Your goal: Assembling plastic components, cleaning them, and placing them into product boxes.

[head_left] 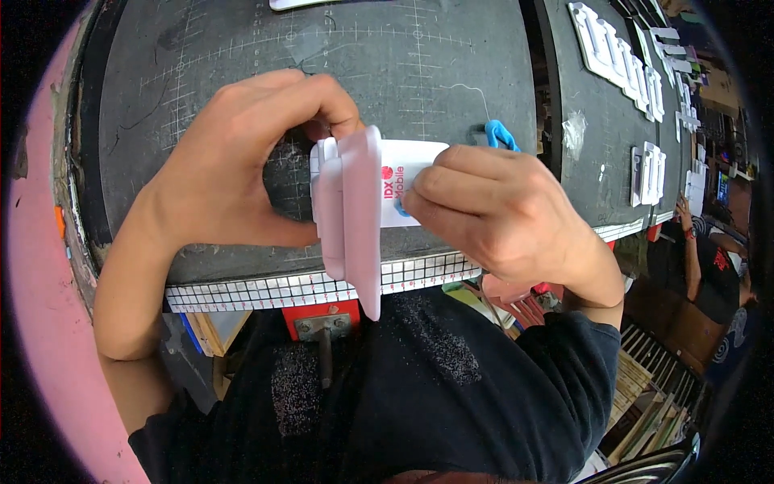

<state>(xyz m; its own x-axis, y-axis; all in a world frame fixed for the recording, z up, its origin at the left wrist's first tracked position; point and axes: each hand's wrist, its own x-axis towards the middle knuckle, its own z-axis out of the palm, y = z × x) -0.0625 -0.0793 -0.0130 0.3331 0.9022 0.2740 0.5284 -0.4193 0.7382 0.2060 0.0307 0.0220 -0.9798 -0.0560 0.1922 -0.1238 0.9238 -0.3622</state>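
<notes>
A white plastic stand (352, 210) with a broad rounded plate and a flat panel carrying red print is held above the dark cutting mat (403, 89). My left hand (258, 153) curves around its left side, thumb and fingertips at the edges. At the panel's right end, my right hand (500, 206) is closed, fingers bent over the surface. A small blue bit (401, 208) shows beneath those fingertips; its kind is unclear. Just beyond the right hand lies a blue loop-shaped handle (501, 135), partly hidden by it.
A white gridded ruler strip (242, 295) runs along the table's near edge, above a red clamp-like fitting (322, 319). More white plastic pieces (617, 56) lie in rows on the right-hand table, with another group (647, 175) nearer. Another person (713, 262) is at far right.
</notes>
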